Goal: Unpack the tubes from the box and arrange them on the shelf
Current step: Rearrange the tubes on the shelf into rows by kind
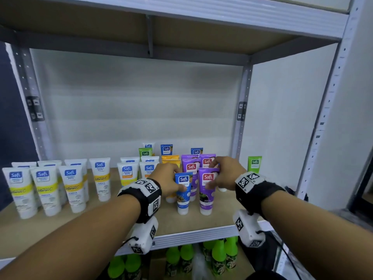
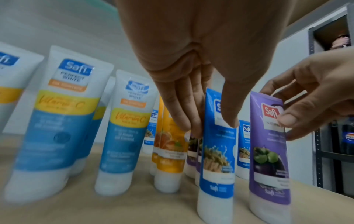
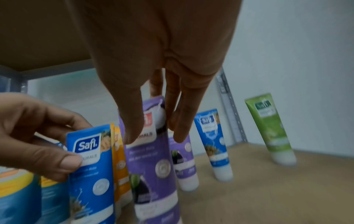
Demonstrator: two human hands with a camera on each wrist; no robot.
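Note:
A blue Safi tube (image 1: 183, 192) stands cap-down near the shelf's front, and my left hand (image 1: 170, 179) pinches its upper part between thumb and fingers; the same blue tube (image 2: 218, 141) and blue tube (image 3: 91, 171) show in both wrist views. Just to its right a purple Safi tube (image 1: 207, 189) stands cap-down, pinched near its top by my right hand (image 1: 226, 174). The purple tube (image 2: 270, 145) and purple tube (image 3: 151, 151) both touch the wooden shelf board (image 1: 222, 217). The box is out of view.
White Vitamin C tubes (image 1: 46, 188) stand in rows at the left. Orange (image 1: 171, 159), purple (image 1: 190, 164) and blue tubes (image 1: 166, 149) stand behind my hands. One green tube (image 1: 254, 164) stands alone at the right. Green bottles (image 1: 218, 257) fill the shelf below.

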